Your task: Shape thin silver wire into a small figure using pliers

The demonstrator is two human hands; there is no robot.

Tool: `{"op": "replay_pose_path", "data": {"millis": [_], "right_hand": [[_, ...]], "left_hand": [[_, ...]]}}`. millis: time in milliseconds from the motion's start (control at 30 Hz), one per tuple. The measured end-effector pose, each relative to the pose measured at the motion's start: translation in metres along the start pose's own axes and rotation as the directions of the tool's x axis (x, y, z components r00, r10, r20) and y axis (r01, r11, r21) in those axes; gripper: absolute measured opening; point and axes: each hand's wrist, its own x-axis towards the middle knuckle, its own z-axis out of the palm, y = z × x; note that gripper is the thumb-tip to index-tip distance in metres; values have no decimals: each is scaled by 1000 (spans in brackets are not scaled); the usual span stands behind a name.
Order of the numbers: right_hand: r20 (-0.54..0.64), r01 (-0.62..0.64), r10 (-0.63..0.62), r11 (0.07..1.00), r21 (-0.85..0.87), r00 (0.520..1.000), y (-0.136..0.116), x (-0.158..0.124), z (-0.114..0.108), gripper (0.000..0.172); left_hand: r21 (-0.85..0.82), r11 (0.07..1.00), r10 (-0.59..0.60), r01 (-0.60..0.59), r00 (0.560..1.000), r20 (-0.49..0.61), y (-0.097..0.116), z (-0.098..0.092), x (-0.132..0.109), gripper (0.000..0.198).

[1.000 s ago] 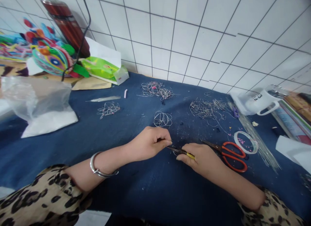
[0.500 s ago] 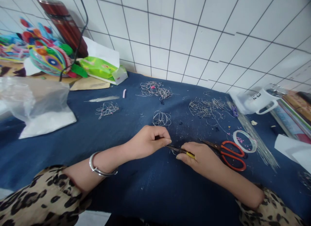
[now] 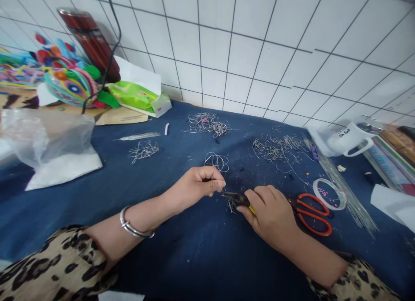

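My right hand [image 3: 270, 212] is closed round small pliers [image 3: 236, 198] with a yellow grip, their dark jaws pointing left. My left hand [image 3: 199, 184] pinches a thin piece of wire at the jaw tips; the wire itself is too fine to see clearly. Both hands rest on the dark blue cloth [image 3: 181, 245]. A small tangle of wire bits [image 3: 231, 206] lies just under the pliers. A looped wire piece [image 3: 216, 161] lies just beyond my left hand. Red-handled scissors [image 3: 313, 208] lie right beside my right hand.
Wire tangles [image 3: 209, 122] [image 3: 279, 146] [image 3: 143, 150] lie across the cloth. A tape ring [image 3: 329, 194] and straight wires [image 3: 346, 193] sit at the right, a white mug [image 3: 352, 139] beyond. A plastic bag [image 3: 45, 137], green packet [image 3: 134, 96] and colourful crafts [image 3: 65, 78] fill the left. Tiled wall behind.
My right hand has rolled over and shifted its grip on the pliers, with the knuckles now raised. The left hand has stayed pinched at the jaws. The view has shifted slightly.
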Motion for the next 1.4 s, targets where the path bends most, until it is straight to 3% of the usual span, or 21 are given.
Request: {"op": "replay_pose_path", "data": {"millis": [600, 1400], "right_hand": [[-23, 68, -70, 996, -55, 997, 3, -4, 5, 34], [2, 72, -72, 997, -42, 997, 4, -3, 4, 35]], "left_hand": [[-164, 978, -124, 131, 991, 56, -5, 5, 0, 18], [17, 999, -36, 36, 999, -21, -3, 10, -4, 17]]}}
